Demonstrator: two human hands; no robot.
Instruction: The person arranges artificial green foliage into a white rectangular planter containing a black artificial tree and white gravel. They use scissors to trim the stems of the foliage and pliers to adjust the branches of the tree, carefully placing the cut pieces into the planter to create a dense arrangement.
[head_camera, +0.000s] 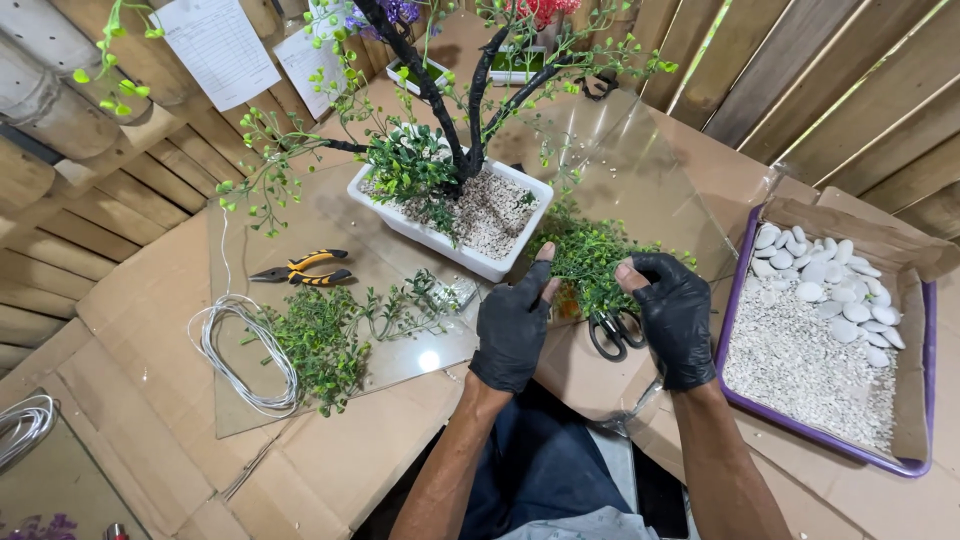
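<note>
Both gloved hands, left hand (512, 325) and right hand (675, 315), pinched the green sprig clump (590, 262) at 12 o'clock of the scissors (612, 330), so leaves could tear if pulled hard.

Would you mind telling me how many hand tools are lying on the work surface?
2: pliers with orange-and-black handles left of the white planter, and black scissors between the left hand and right hand. Foliage may hide others.

cardboard-covered table (150, 300) — glass sheet (330, 215), white planter (420, 232), pliers (303, 268), wire coil (232, 350), purple tray (735, 330) (pebbles inside).
</note>
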